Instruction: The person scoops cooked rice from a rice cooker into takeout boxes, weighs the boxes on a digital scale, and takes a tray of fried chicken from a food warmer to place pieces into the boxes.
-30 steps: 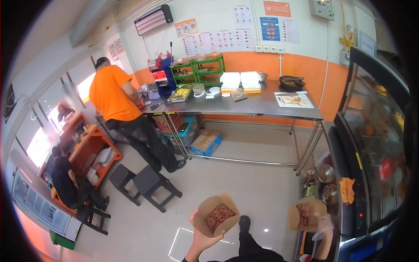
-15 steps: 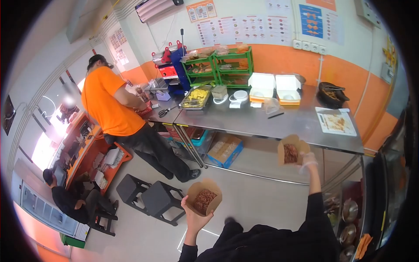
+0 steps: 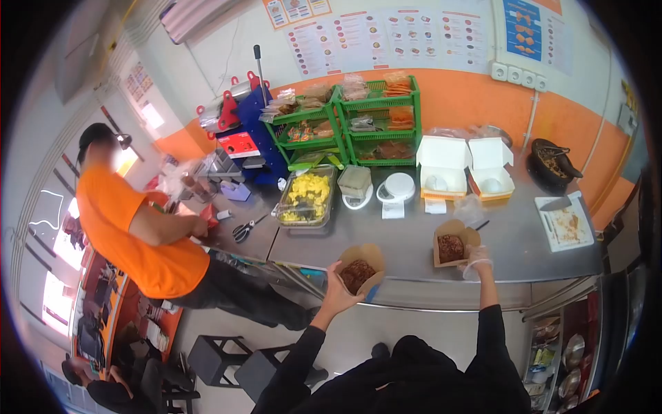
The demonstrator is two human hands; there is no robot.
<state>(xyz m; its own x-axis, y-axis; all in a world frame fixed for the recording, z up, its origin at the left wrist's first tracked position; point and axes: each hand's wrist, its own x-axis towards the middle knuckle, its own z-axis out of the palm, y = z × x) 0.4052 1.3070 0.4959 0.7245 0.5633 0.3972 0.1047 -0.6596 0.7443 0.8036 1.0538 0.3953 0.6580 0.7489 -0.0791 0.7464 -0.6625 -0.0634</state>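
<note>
My left hand [image 3: 337,291] is wrapped round a brown paper box [image 3: 373,259] with reddish-brown food [image 3: 357,276] in it, at the table's front edge. In a clear glove, my right hand [image 3: 478,263] grips the right side of a second open paper box [image 3: 466,233] holding similar food [image 3: 450,248]. This box is over the front part of the steel table [image 3: 414,238]; whether it rests there I cannot tell. Behind it are a crumpled clear plastic bag [image 3: 469,209] and two open white boxes [image 3: 443,157] with round white contents.
A person in an orange shirt [image 3: 131,231] stands at left; another sits [image 3: 114,390] lower left. On the table are a tray of yellow food [image 3: 308,196], scissors [image 3: 243,230], green racks [image 3: 379,124], a dark mortar [image 3: 552,165] and a white board [image 3: 565,224]. Dark stools [image 3: 215,359] stand below.
The view has come closer to the table. Both hands, with their paper boxes, have moved from over the floor to the table's front. The person in orange now appears further left.
</note>
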